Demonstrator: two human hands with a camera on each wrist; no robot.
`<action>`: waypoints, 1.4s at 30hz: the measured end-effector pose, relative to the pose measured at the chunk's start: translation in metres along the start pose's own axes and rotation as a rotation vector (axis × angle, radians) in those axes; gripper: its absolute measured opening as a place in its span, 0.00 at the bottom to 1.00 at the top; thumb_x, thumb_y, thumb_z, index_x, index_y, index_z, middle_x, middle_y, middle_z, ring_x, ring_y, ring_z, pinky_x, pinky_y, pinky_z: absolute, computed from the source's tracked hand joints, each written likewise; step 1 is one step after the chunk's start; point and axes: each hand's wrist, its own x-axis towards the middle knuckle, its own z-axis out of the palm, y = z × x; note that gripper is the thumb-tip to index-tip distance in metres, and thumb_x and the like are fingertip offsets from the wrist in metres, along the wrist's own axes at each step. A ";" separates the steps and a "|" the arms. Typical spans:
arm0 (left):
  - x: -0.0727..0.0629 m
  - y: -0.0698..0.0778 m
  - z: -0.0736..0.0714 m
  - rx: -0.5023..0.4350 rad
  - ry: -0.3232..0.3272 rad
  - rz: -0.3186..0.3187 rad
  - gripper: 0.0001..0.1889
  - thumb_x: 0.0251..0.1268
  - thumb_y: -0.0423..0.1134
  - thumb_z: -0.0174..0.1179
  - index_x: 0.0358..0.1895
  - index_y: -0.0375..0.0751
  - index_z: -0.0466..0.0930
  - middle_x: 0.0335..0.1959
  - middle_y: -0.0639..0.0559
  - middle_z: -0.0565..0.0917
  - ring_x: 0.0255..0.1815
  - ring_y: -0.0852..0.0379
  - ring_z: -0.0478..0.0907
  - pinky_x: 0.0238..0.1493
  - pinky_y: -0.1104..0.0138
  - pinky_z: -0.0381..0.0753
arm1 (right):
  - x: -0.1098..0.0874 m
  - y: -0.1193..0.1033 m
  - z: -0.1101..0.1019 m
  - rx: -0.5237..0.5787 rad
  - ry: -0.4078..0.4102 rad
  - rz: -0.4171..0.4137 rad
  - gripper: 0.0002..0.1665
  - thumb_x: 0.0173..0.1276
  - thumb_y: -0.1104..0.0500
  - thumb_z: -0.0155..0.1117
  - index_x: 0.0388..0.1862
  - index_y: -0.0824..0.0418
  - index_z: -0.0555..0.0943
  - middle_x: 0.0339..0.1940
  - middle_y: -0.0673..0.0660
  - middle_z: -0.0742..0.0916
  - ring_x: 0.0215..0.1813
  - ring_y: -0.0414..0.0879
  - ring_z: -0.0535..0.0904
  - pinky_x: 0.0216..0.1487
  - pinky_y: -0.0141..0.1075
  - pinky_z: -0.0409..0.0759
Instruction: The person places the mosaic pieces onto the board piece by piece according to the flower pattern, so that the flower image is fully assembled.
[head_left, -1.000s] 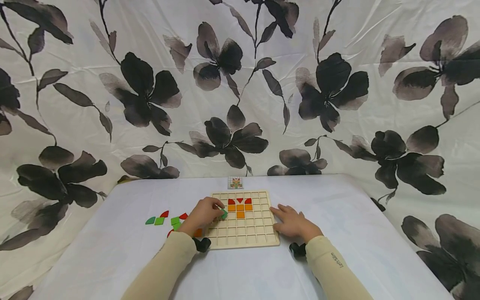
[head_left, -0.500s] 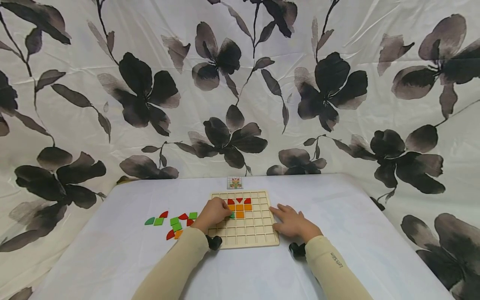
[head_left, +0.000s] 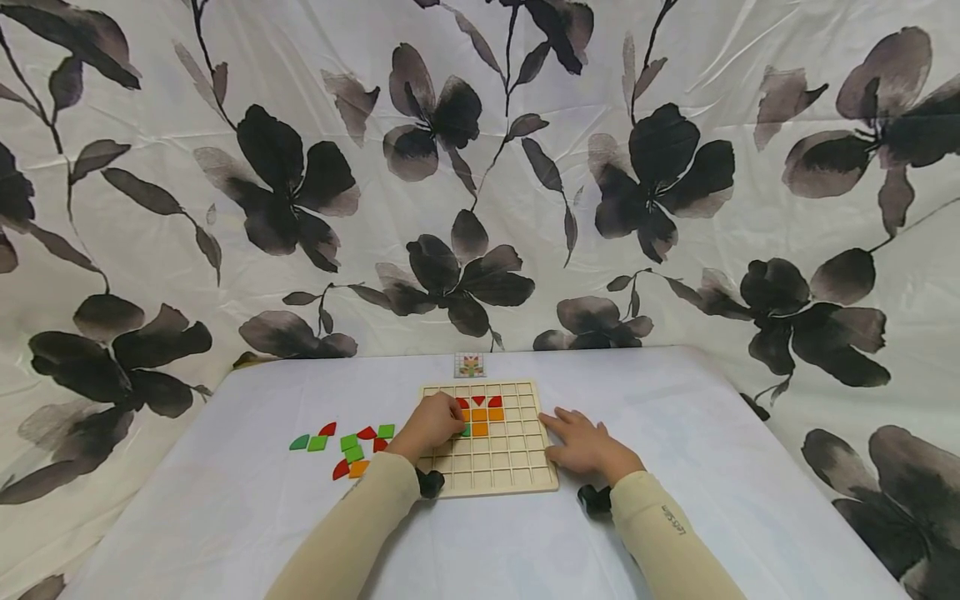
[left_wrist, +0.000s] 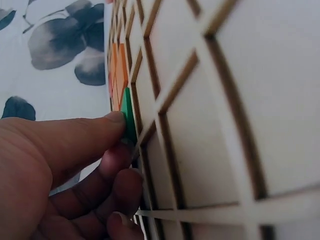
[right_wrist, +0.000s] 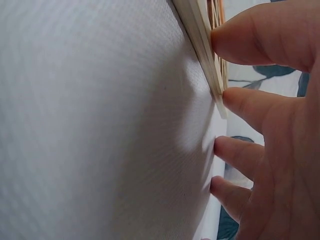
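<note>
The left hand pinches a small dark green flat piece between thumb and index finger, its other fingers curled in beneath. The piece's outline is partly covered, so I cannot tell its full shape or whether it lies flat. It is right at the fingertips, over the pale wooden grid board, just left of the lowest of four orange square tiles. Three red pieces sit in the row above the orange ones.

The right hand grasps nothing: its fingers are spread, two touching the board's right edge, others resting on the white-covered desk.

Left of the board lie loose light green squares, red curved-edged pieces and an orange piece. A small patterned card lies beyond the board's far edge.
</note>
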 end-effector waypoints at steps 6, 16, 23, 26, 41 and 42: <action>-0.001 -0.001 0.000 0.031 0.009 0.050 0.06 0.60 0.36 0.66 0.26 0.42 0.82 0.28 0.52 0.81 0.29 0.55 0.72 0.33 0.66 0.74 | 0.000 -0.001 0.000 0.005 -0.003 -0.004 0.37 0.67 0.48 0.52 0.75 0.49 0.62 0.77 0.60 0.63 0.78 0.61 0.54 0.69 0.70 0.48; -0.006 -0.003 0.001 0.051 0.024 0.058 0.07 0.62 0.39 0.64 0.27 0.44 0.80 0.27 0.53 0.79 0.29 0.55 0.72 0.33 0.67 0.72 | -0.003 -0.002 0.001 0.017 -0.017 0.018 0.37 0.67 0.48 0.53 0.75 0.49 0.62 0.77 0.60 0.62 0.78 0.61 0.53 0.69 0.70 0.47; -0.015 -0.022 -0.025 0.036 0.089 0.047 0.04 0.64 0.40 0.63 0.32 0.45 0.81 0.27 0.52 0.79 0.29 0.55 0.72 0.31 0.67 0.72 | -0.001 0.001 0.003 -0.007 -0.009 0.006 0.37 0.68 0.47 0.52 0.76 0.48 0.61 0.78 0.59 0.62 0.78 0.61 0.53 0.69 0.70 0.48; -0.020 -0.035 -0.043 0.037 0.087 -0.015 0.04 0.64 0.41 0.62 0.35 0.45 0.81 0.29 0.52 0.80 0.29 0.55 0.73 0.30 0.67 0.72 | -0.001 0.000 0.001 -0.006 -0.008 0.003 0.37 0.68 0.46 0.52 0.76 0.48 0.61 0.78 0.59 0.62 0.78 0.61 0.53 0.69 0.70 0.48; -0.066 -0.126 -0.126 0.228 0.039 -0.234 0.12 0.67 0.37 0.56 0.47 0.33 0.79 0.39 0.40 0.82 0.35 0.49 0.76 0.37 0.58 0.79 | 0.000 -0.001 0.000 -0.012 -0.012 0.002 0.37 0.68 0.47 0.52 0.76 0.48 0.60 0.78 0.59 0.62 0.78 0.61 0.52 0.69 0.70 0.47; -0.068 -0.130 -0.129 0.245 0.028 -0.257 0.13 0.66 0.36 0.56 0.48 0.31 0.79 0.40 0.38 0.82 0.36 0.47 0.77 0.40 0.56 0.79 | 0.000 -0.001 0.000 -0.013 -0.011 0.000 0.37 0.68 0.47 0.52 0.76 0.49 0.60 0.78 0.60 0.62 0.78 0.61 0.52 0.69 0.70 0.48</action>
